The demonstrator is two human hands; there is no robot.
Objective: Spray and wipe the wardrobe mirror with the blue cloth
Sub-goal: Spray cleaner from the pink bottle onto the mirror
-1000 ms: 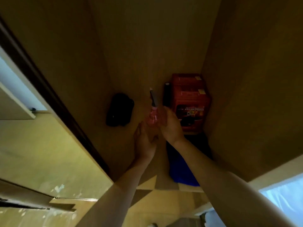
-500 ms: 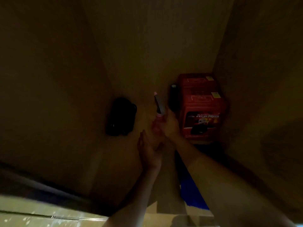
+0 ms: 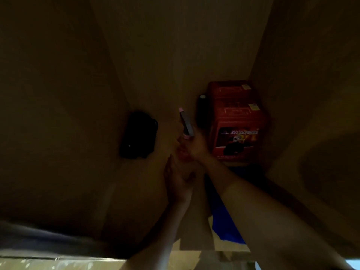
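spray bottle (image 3: 186, 128): pink body, grey head with pink tip
cloth (image 3: 227, 227): bright blue
box (image 3: 236, 121): red, darker printed picture on the front
pouch (image 3: 138, 135): black
cylinder beside box (image 3: 202, 111): black
wardrobe walls (image 3: 171, 55): dim tan-brown

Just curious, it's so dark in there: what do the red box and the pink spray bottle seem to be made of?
Red box: probably printed cardboard, with flat panels, stickers and a picture. Spray bottle: likely translucent pink plastic with a grey nozzle, gripped by the right hand; dimness leaves the finish unclear.

Print on the red box (image 3: 236, 121) shows, too blurred to read.
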